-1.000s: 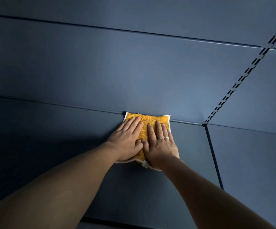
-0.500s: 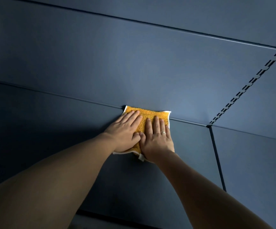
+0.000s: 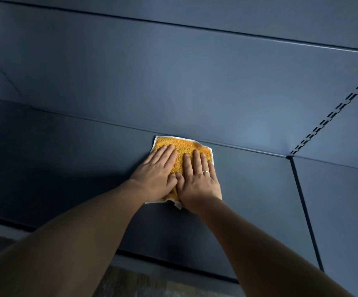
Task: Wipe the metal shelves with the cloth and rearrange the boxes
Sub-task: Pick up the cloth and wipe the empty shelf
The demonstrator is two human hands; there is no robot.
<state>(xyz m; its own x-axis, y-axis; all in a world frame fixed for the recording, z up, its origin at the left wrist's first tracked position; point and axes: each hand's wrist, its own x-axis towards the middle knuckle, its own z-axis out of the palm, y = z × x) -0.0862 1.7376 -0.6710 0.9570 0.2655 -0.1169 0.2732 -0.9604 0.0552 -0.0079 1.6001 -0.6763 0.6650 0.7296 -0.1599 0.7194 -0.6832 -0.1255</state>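
Pressed flat on the orange cloth (image 3: 182, 146), side by side: left hand (image 3: 155, 174) and right hand (image 3: 197, 181), fingers straight and together, thumbs touching. Plain ring (image 3: 206, 172) on a right-hand finger. White-edged cloth spread on the dark blue metal shelf (image 3: 248, 189), far edge against the seam below the back panel (image 3: 173, 93), near edge with small white tag (image 3: 177, 204) showing between the wrists. To the right, well apart, a dark divider line (image 3: 304, 211) across the shelf, meeting a slotted upright (image 3: 332, 116) on the panel. Blurred floor (image 3: 131, 284) along the lower edge.
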